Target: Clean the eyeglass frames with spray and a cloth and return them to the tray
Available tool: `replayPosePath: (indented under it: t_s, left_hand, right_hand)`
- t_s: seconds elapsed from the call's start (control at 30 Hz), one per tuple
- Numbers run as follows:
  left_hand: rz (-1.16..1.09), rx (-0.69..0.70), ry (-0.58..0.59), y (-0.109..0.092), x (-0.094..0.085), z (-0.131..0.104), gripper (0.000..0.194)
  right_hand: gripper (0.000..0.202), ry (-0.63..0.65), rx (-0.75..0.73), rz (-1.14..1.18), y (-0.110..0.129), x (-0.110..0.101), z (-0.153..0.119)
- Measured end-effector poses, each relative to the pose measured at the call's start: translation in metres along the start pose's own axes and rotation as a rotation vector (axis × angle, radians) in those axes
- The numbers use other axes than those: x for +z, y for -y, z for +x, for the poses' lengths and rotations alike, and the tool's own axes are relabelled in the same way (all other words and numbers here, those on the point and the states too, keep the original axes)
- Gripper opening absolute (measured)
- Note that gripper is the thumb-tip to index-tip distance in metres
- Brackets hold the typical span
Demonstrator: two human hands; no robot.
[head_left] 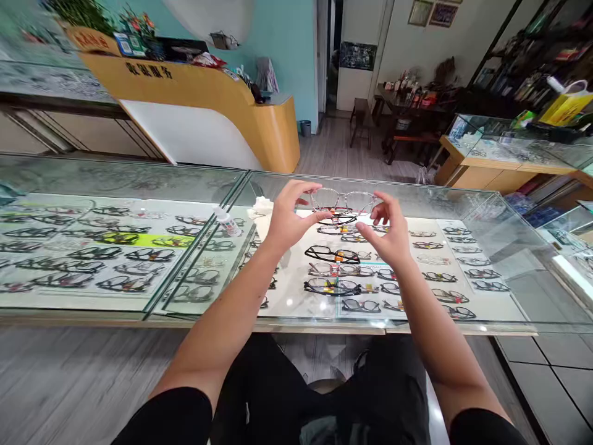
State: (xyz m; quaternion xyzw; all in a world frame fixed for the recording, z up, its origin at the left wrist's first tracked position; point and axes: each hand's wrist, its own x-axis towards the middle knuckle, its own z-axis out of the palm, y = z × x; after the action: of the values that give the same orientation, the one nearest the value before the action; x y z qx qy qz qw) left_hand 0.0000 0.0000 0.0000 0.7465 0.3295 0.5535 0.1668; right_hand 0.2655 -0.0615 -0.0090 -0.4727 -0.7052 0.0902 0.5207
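Note:
A pair of clear-framed eyeglasses [343, 200] is held up over the glass showcase, lenses facing me. My left hand [291, 213] pinches its left end between thumb and fingers. At the other end, my right hand [388, 230] has its fingers on the frame's right side, thumb lower and apart. Beneath, dark-framed eyeglasses [332, 254] and several other pairs lie in rows. Left of my left hand are a crumpled white cloth [260, 210] and a small white bottle [227, 222] on the glass.
The glass showcase [278, 324] runs across in front of me, with more eyeglasses [98, 253] displayed at left. Beyond it stand a curved wooden counter [278, 133], a bench [360, 117] and a grey bin [306, 128]. Another glass case [509, 164] stands at the right.

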Motion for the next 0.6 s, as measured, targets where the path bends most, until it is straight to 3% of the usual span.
replayPosePath:
  t_s: [0.13,0.27,0.6]
  left_hand:
    - [0.055,-0.023,-0.006,-0.013,0.008,-0.003,0.065]
    - [0.083,-0.007,-0.057,-0.035,0.002,-0.008,0.064]
    - [0.200,0.269,-0.224,-0.128,-0.046,0.009,0.059]
  right_hand:
    - [0.069,-0.058,0.065,-0.031,0.001,0.011,-0.001]
    - [0.059,-0.112,0.044,-0.059,0.018,0.004,-0.001]
    - [0.065,-0.300,-0.214,-0.179,0.114,-0.043,0.011]
